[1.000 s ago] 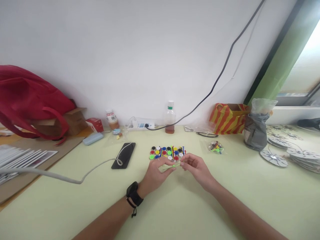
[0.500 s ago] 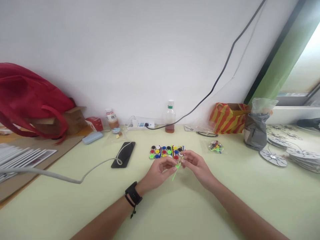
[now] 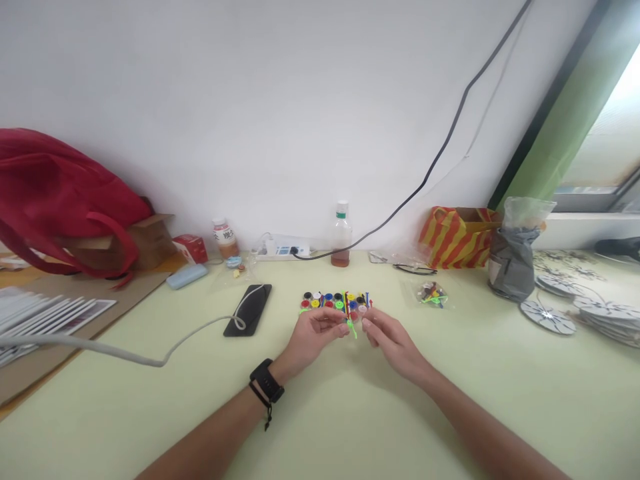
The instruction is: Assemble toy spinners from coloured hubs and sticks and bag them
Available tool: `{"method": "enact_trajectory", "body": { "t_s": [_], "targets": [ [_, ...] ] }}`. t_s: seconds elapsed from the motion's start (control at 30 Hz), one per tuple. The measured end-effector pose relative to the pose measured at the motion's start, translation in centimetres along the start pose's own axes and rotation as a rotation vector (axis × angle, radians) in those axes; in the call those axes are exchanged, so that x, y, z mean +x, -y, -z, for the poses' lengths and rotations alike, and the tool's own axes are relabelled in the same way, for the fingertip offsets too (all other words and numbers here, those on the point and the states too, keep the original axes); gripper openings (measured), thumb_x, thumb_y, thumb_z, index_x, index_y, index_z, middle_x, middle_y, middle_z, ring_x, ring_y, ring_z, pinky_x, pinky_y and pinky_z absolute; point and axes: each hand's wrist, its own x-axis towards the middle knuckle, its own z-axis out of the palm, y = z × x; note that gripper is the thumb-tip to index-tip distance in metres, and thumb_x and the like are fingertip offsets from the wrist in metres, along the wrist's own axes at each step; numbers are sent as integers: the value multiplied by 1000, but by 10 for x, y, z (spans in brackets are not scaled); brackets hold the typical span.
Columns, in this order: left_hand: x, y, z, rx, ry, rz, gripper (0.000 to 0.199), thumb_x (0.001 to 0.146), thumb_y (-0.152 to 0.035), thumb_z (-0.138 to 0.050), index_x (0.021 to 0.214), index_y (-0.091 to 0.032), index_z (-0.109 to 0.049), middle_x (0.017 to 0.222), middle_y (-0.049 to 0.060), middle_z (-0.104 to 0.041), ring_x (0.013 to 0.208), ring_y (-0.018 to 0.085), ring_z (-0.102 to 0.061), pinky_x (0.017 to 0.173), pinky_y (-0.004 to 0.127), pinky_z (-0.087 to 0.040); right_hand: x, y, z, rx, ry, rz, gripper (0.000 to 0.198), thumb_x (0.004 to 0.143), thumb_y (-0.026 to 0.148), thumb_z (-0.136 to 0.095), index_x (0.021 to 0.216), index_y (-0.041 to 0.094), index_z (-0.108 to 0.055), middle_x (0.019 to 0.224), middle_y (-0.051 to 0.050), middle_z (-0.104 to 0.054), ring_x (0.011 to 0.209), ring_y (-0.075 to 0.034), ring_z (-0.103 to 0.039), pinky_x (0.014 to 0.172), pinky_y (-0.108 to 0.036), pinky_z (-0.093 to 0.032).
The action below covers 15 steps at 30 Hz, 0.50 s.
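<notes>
My left hand (image 3: 316,339), with a black watch (image 3: 267,381) on its wrist, pinches a small bright green plastic piece (image 3: 353,328) between thumb and fingertips. A narrow tail of the piece hangs down. To the right, my right hand (image 3: 397,343) has its thumb and index finger pressed together, a small gap away from the green piece. Whether anything is between those fingertips is too small to make out. Just beyond both hands, coloured round discs (image 3: 329,297) lie in rows, with thin coloured sticks (image 3: 347,303) among them. My fingers cover part of the front row.
A black phone (image 3: 249,311) with a grey cable lies at left. A bottle (image 3: 341,233) and a power strip (image 3: 283,249) stand along the wall. Right of the discs lies a clear bag of small coloured parts (image 3: 433,293). Farther right are a striped bag (image 3: 457,237) and round patterned pieces (image 3: 547,316).
The green piece has turned and its tail now points down to the right. My right fingertips have drawn away from it, and my left hand has shifted slightly left.
</notes>
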Motion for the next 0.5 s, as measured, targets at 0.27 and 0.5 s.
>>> {"method": "enact_trajectory", "body": {
  "t_s": [0.27, 0.5],
  "targets": [
    [0, -1, -1, 51, -39, -27, 34, 70, -35, -92, 92, -14, -77, 90, 7, -78, 82, 17, -72, 80, 30, -61, 12, -17, 24, -359, -142, 48, 42, 100, 50, -49, 73, 21, -62, 72, -3, -59, 68, -19, -54, 67, -32, -44],
    [0, -2, -1, 47, -58, -13, 35, 71, -38, -91, 94, -15, -77, 86, 7, -76, 76, 16, -70, 71, 27, -59, 18, -54, 85, -1249, -407, -46, 35, 95, 40, -54, 122, 23, -67, 133, -15, -60, 124, -36, -51, 99, -52, -44]
  ]
}}
